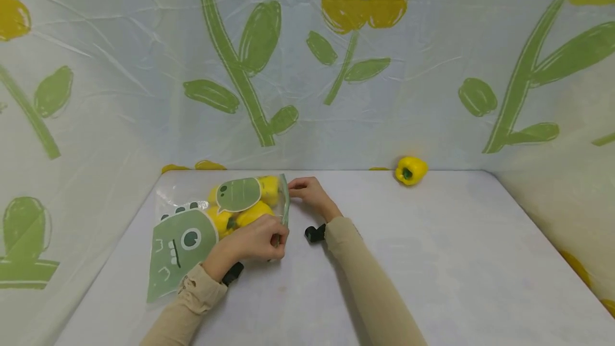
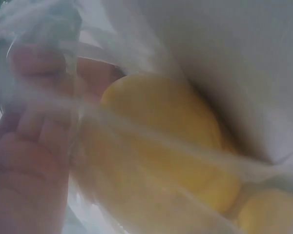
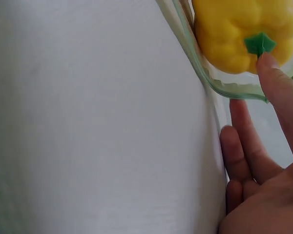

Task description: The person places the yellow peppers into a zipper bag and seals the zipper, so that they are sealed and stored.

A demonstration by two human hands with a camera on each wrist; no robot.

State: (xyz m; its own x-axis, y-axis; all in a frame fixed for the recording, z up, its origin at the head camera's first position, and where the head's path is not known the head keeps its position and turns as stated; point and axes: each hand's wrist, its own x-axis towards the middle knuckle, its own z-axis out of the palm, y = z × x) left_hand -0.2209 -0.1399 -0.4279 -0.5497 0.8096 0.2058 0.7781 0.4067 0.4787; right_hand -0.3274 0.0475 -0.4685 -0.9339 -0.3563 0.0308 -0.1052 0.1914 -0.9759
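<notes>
A clear zip bag point(image 1: 185, 244) printed with a green monster lies at the left of the table, its green-edged opening facing right. Several yellow bell peppers point(image 1: 254, 213) are inside, one with a green stem. At the near corner of the opening, my left hand point(image 1: 259, 239) grips the bag's edge with curled fingers; the left wrist view shows them blurred behind plastic, beside a yellow pepper point(image 2: 161, 141). My right hand point(image 1: 311, 194) holds the far end of the opening. In the right wrist view, its thumb overlaps the pepper's stem and its fingers lie beyond the green zip edge point(image 3: 234, 92).
Another yellow bell pepper point(image 1: 411, 170) lies alone at the table's back right, against the wall cloth. Flower-printed cloth point(image 1: 298, 68) encloses the white table point(image 1: 432, 260) at the back and sides. A black wrist device point(image 1: 314, 234) sits under my right wrist.
</notes>
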